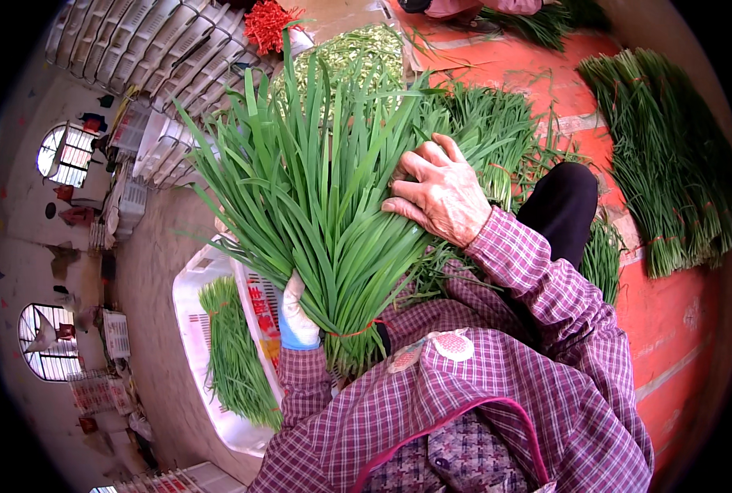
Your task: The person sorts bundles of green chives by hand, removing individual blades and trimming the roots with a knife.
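Observation:
A large bunch of garlic chives fans out in front of my chest, its leaf tips pointing away from me. Round its lower end runs a thin red tie. My left hand, in a white and blue glove, holds the bunch from the left side near the tie; part of its fingers is hidden behind the leaves. Bare and bent at the fingers, my right hand grips the leaves along the bunch's right edge, higher up.
A white plastic crate with tied chives stands at left. More chive bundles lie on the red sheet at right. Stacked crates, red ties and pale green trimmings are farther off. Another person's sleeve shows at the top.

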The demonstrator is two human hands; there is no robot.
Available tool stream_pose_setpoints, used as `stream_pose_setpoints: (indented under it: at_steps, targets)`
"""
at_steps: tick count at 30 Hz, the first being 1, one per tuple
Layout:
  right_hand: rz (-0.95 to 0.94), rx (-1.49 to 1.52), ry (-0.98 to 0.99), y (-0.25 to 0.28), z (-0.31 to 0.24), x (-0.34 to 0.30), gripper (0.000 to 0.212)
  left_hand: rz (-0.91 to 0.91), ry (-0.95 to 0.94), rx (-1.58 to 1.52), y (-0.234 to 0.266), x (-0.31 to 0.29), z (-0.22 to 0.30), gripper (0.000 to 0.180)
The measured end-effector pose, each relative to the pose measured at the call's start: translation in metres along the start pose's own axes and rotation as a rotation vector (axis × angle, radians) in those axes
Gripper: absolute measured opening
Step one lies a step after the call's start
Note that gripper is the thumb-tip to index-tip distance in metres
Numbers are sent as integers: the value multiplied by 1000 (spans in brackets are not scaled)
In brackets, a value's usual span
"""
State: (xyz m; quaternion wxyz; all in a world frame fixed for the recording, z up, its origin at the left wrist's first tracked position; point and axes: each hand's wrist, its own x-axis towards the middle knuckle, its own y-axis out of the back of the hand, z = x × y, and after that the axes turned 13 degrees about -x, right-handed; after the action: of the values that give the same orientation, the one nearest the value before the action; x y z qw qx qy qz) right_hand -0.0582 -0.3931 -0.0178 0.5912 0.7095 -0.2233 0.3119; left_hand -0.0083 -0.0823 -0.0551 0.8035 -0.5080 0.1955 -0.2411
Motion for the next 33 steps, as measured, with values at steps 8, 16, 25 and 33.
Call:
stream_pose_setpoints:
  at_steps: [8, 16, 25, 33]
  targets:
    - [-122, 196, -191, 4, -9, 23, 26, -110, 30, 57, 18, 1, 12, 39]
    - [-235, 197, -254, 3, -10, 33, 31, -87, 85, -18, 16, 4, 15, 40]
    - [-311, 306, -302, -4, -10, 39, 24, -17, -17, 97, 26, 1, 17, 43]
    - [-317, 332, -320, -1, -12, 42, 23, -88, -11, 77, 28, 1, 14, 38]
